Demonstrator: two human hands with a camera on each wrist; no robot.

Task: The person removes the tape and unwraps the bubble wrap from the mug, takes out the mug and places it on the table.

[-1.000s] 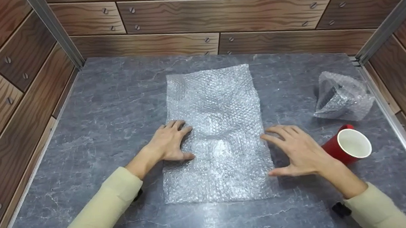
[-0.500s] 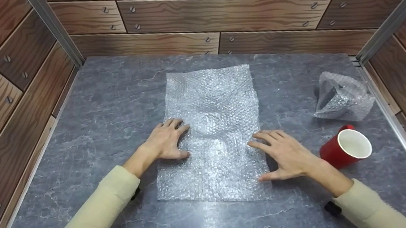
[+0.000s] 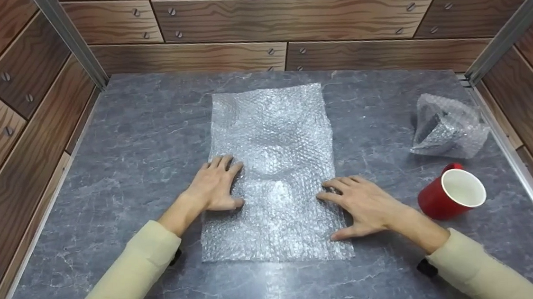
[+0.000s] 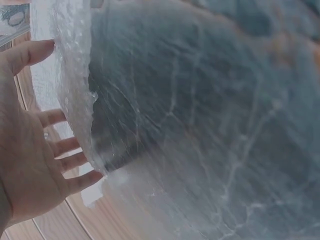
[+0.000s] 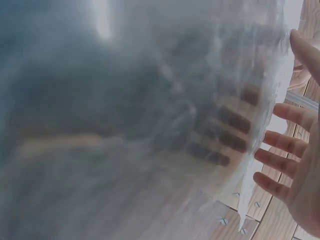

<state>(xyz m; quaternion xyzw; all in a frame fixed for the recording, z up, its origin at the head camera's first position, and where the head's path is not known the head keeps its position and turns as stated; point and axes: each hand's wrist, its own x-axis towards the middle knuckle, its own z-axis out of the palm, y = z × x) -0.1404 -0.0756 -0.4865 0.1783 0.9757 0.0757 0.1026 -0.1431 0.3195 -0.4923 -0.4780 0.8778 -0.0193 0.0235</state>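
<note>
A sheet of clear bubble wrap [image 3: 272, 134] lies lengthwise on the grey marbled table in the head view. My left hand [image 3: 214, 184] rests at its left edge with fingers spread and thumb over the plastic. On the opposite edge, my right hand [image 3: 363, 203] touches the sheet with its fingertips, fingers apart. The left wrist view shows the left hand [image 4: 37, 135] with straight fingertips against the bubbled edge [image 4: 75, 85]. From the right wrist, the right hand [image 5: 300, 155] has its fingers extended close to the wrap's edge.
A red mug [image 3: 446, 197] with a white inside stands right of my right hand. Behind it lies a bubble-wrapped bundle [image 3: 448, 128] with something dark inside. Wood-patterned panels [image 3: 294, 19] and metal rails [image 3: 525, 167] border the table [image 3: 150, 125].
My right hand has moved left onto the sheet's right edge. The bubble wrap has shifted slightly left, and the left hand has moved a little left with it.
</note>
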